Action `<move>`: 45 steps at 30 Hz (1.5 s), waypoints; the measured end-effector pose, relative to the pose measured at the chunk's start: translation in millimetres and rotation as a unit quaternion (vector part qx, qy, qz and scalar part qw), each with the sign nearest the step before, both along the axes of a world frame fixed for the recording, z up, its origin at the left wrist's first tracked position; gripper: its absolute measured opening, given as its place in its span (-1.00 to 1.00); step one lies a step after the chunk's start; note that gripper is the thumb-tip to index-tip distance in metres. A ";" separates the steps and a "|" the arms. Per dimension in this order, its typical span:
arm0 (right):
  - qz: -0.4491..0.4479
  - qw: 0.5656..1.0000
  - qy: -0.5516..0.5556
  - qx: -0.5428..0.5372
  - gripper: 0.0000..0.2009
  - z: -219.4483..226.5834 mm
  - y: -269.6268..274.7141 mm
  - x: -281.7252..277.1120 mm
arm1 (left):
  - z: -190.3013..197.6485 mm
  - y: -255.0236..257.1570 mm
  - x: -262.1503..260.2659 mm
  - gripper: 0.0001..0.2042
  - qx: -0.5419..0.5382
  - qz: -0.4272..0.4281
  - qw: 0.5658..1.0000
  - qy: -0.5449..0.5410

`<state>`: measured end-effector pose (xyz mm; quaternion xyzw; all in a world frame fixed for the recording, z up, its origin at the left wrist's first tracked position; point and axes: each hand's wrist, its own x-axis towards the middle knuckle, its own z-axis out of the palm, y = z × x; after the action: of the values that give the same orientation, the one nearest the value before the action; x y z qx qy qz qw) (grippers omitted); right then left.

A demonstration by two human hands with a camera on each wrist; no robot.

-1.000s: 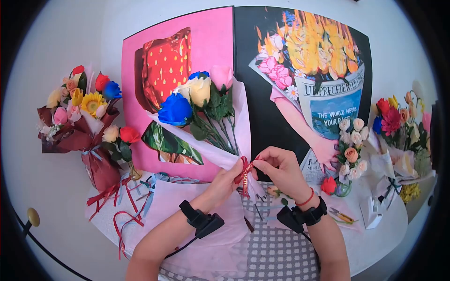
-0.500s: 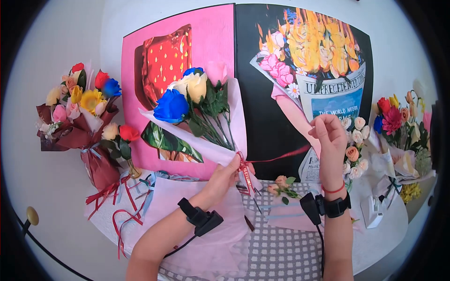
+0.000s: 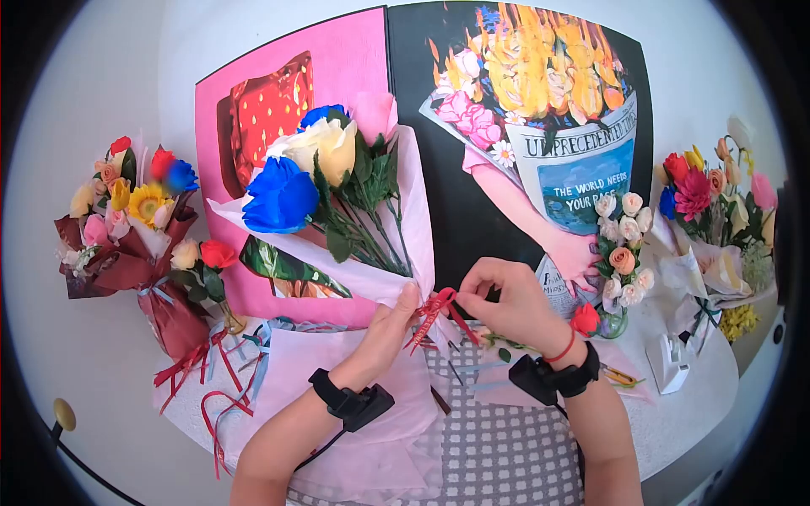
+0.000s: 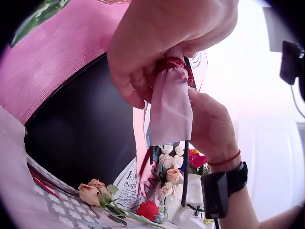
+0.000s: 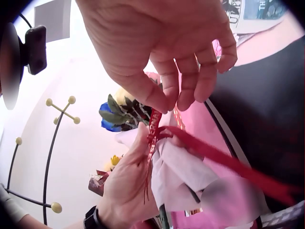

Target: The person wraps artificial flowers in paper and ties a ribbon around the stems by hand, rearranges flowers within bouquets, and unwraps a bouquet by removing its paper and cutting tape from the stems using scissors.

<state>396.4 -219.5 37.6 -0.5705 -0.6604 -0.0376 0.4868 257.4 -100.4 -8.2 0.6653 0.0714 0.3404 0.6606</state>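
Observation:
A bouquet of blue roses (image 3: 281,196), a cream rose (image 3: 325,150) and a pink rose (image 3: 374,118) leans in pale pink wrapping paper (image 3: 413,202). My left hand (image 3: 384,337) grips its gathered neck. Around that neck runs a red ribbon (image 3: 434,309) with printed gold letters. Close on the right, my right hand (image 3: 515,304) pinches the ribbon between thumb and forefinger, the other fingers loosely bent. In the right wrist view a loose ribbon tail (image 5: 224,155) trails off to the right. Below the binding, the paper's lower end (image 4: 171,107) hangs over dark stems (image 4: 186,176).
A wrapped bouquet (image 3: 169,308) and ribbon scraps (image 3: 221,413) lie at left. On the right are a small vase of roses (image 3: 620,257), a tape dispenser (image 3: 669,363) and another bouquet (image 3: 726,282). Pink paper sheets (image 3: 337,405) cover the table's front. An open picture book (image 3: 498,202) stands behind.
My right hand first drew a ribbon end out to the right, then came back beside the neck and pinches the ribbon there. The left hand kept its grip; the bouquet sits further left in view.

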 end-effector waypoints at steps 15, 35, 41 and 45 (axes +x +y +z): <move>0.081 0.990 0.065 -0.093 -0.89 20.9 -22.7 3.2 | -4.1 1.4 -0.6 -0.43 0.089 0.010 0.996 0.023; -0.119 0.889 -0.394 0.199 -0.93 -2.6 -4.2 -24.3 | -5.4 -7.6 -3.9 -0.55 0.077 0.010 0.997 0.026; -0.177 0.890 -0.359 0.221 -0.92 1.2 -3.3 -17.4 | 6.3 -22.3 -8.6 -0.55 0.069 0.057 0.996 0.025; -0.146 0.967 -0.173 0.119 -0.93 4.1 -7.4 -4.4 | 6.1 -19.0 -10.5 -0.50 0.055 0.049 0.997 -0.017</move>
<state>392.0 -226.9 41.6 -0.5831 -0.6352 -0.2850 0.4186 247.0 -119.4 -2.0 0.6907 0.0733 0.3870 0.6065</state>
